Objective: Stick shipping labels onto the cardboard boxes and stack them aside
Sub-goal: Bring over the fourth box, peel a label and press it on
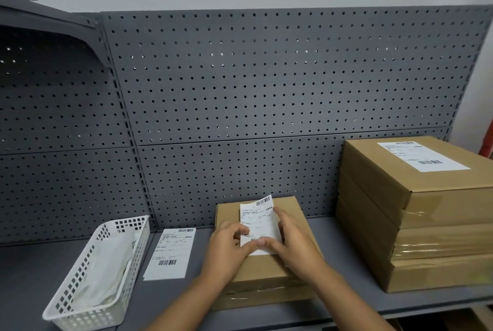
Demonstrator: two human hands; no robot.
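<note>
A flat cardboard box point(269, 274) lies on the grey shelf in front of me. Above its top I hold a white shipping label point(257, 220), tilted with its far end raised. My left hand point(226, 250) pinches the label's near left edge. My right hand point(293, 245) pinches its near right edge, thumb on top. Another shipping label point(170, 253) lies flat on the shelf to the left of the box. At the right stands a stack of three taped boxes point(432, 226), the top one bearing a stuck label point(422, 155).
A white perforated plastic basket point(88, 290) with crumpled backing paper sits at the left near the shelf's front edge. A grey pegboard wall point(240, 90) runs behind everything. The shelf point(352, 285) shows bare surface between the box and the stack.
</note>
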